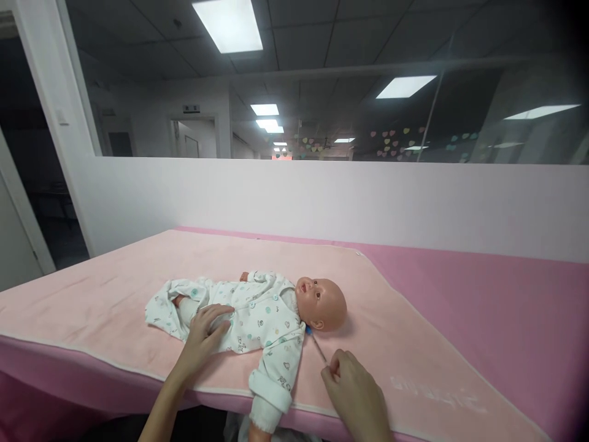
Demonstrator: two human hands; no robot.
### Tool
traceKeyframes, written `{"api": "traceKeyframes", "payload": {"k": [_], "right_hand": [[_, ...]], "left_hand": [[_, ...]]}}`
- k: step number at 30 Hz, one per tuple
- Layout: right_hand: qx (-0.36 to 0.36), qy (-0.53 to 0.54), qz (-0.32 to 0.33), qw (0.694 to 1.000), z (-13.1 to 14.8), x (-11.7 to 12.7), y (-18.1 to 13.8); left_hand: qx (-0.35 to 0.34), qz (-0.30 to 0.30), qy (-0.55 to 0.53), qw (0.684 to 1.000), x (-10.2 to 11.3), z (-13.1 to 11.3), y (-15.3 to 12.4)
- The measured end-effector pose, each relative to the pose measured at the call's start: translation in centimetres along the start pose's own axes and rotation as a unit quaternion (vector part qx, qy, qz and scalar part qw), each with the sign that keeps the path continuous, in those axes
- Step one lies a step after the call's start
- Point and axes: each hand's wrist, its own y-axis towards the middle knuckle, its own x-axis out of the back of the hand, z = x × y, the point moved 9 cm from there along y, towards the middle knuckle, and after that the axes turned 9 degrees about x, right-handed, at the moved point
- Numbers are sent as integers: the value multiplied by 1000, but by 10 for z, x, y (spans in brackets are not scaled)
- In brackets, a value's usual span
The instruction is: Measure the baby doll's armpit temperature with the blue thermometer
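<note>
A baby doll in a white patterned suit lies on its back on a pale pink blanket, head to the right. My left hand rests flat on the doll's belly, fingers spread. My right hand pinches a thin stick with a blue tip. The blue tip sits close under the doll's neck, at the near side of the head. The doll's near sleeve hangs toward the table's front edge.
The blanket covers a pink padded table that runs to the right. A white half wall with glass above stands right behind it. A dark doorway opens at the left.
</note>
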Motion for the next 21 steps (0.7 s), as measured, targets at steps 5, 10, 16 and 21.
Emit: {"api": "traceKeyframes", "payload": {"k": [5,10,16,21], "right_hand": [[-25,70,-65,995,-12,29,0],[14,68,-112,991,-3,54,14],[56,77,-89,991,18,44,39],[102,147,-80,981,24,33,53]], "left_hand": [[8,5,-9,1000,1,-4,-1],[11,-6,-14,1000,3,-5,-1],[9,-10,-6,1000,4,-4,0],[8,-17,-8,1000,5,-3,0]]}}
